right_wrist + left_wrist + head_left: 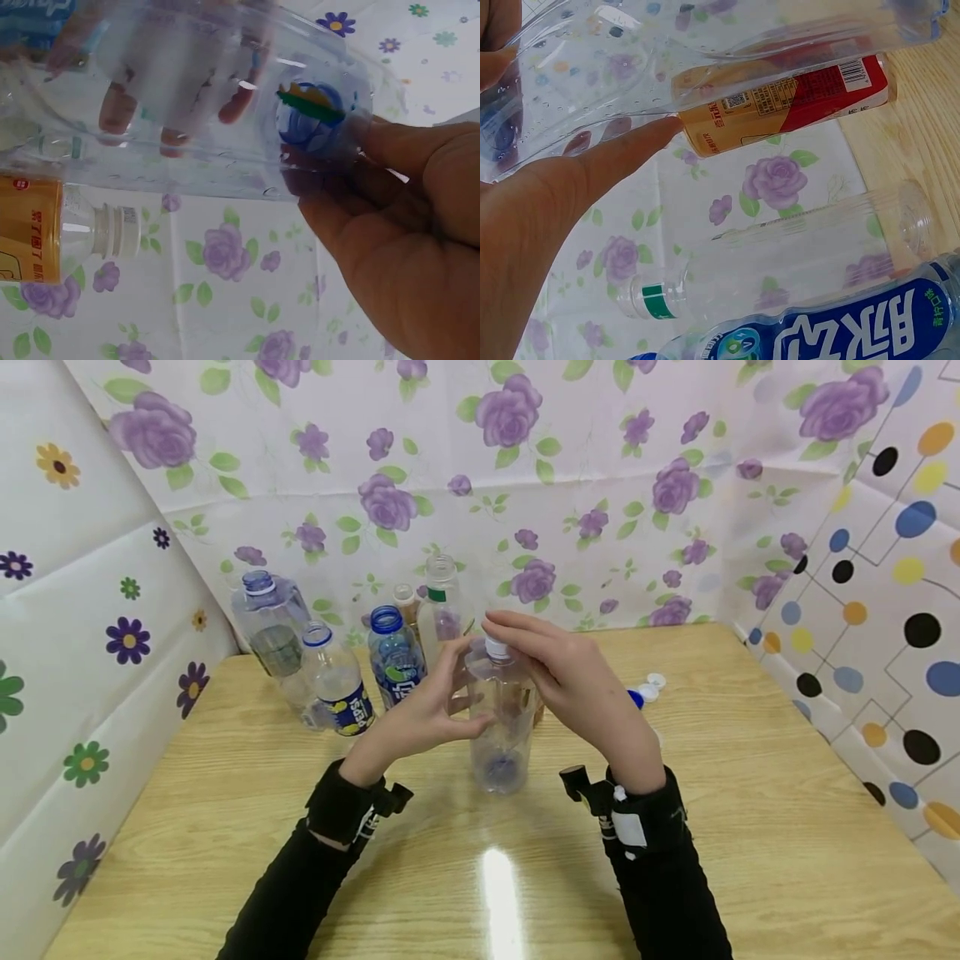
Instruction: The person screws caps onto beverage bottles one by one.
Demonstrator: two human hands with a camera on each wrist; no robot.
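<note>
An upright clear plastic bottle (498, 752) stands on the wooden table in front of me, with a white cap (497, 648) on its neck. My left hand (412, 714) grips the bottle's body, thumb on the near side and fingers reaching behind; they show through the plastic in the right wrist view. From above, my right hand (573, 677) pinches the cap between thumb and fingers, hiding part of it. Right behind the bottle is a smaller bottle with an orange and red label (780, 105).
To the left stand a large bluish bottle (273, 618), a Pepsi bottle (351, 710) and a blue-labelled bottle (397, 664). Behind them rises a clear bottle with a green band (437, 596). White caps (656, 680) and a blue cap (636, 698) lie beyond my right wrist. Patterned sheets enclose the table.
</note>
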